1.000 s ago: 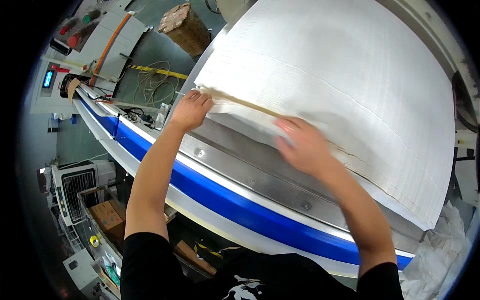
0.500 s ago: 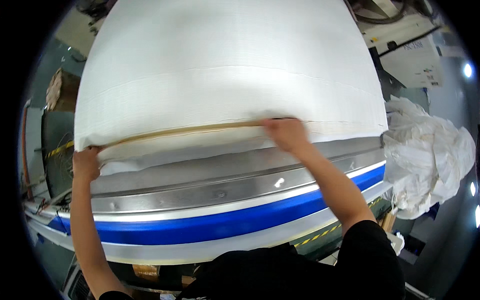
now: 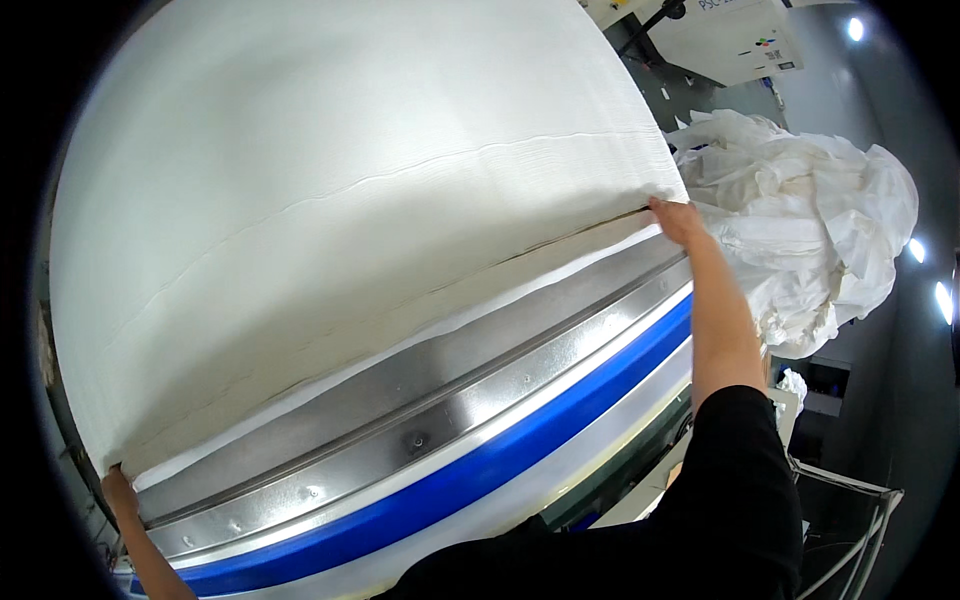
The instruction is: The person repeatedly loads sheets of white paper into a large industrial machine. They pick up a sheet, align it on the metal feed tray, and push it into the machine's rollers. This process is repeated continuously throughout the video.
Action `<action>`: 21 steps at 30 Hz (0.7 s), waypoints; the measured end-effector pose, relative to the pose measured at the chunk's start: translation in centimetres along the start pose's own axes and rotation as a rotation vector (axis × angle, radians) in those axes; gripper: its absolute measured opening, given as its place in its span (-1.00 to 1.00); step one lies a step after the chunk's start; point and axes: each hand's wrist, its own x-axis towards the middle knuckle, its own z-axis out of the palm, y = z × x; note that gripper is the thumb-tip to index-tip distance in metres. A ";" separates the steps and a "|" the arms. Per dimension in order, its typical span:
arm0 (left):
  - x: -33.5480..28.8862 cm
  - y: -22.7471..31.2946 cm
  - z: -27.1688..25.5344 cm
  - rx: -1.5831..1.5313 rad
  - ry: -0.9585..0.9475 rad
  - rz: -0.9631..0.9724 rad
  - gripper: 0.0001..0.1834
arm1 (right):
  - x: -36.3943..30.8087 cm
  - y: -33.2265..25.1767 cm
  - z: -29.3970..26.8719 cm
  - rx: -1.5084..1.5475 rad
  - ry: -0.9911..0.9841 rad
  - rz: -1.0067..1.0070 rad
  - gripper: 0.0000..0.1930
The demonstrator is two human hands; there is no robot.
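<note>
A wide white cloth [image 3: 350, 130] spreads away from me, layered along its near edge. At its near left corner my left hand [image 3: 120, 493] is closed on the edge. My right hand [image 3: 677, 220], arm stretched out, grips the near right corner, its fingers partly hidden by the cloth. Between the hands runs a thin dark slit [image 3: 560, 240] where the layers meet, widest toward the right hand. Below the slit, the cloth's near border hangs in a pale band [image 3: 400, 350] over bare metal.
A bare metal ledge [image 3: 420, 440] and a blue strip [image 3: 480, 465] run along the machine's front. To the right lies a large heap of crumpled white cloth [image 3: 800, 220]. A white cabinet [image 3: 720, 40] stands at the far right, a pale tubular frame [image 3: 880, 500] at the lower right.
My right hand has moved right along the edge to the corner. The tan strip once stretched between my hands now shows only as a thin slit. The view has turned and shifted right.
</note>
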 end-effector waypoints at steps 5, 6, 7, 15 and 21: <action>-0.1 -1.1 3.4 -0.031 0.142 0.129 -0.75 | -0.8 1.1 -1.1 -0.067 0.010 -0.014 -0.68; -2.1 -5.8 4.4 -0.029 0.168 0.033 -0.74 | 1.0 -0.7 0.1 -0.081 0.081 -0.066 -0.69; -2.2 -6.3 4.5 -0.058 0.201 -0.027 -0.74 | 1.6 -1.1 0.7 -0.075 0.084 -0.047 -0.76; -3.5 4.5 -7.2 0.003 -0.030 -0.017 -0.64 | -2.9 2.3 -3.9 -0.125 0.033 0.035 -0.59; -9.5 -0.4 -14.4 -0.018 0.003 -0.088 -0.65 | -3.5 9.7 -4.7 -0.088 0.131 -0.038 -0.67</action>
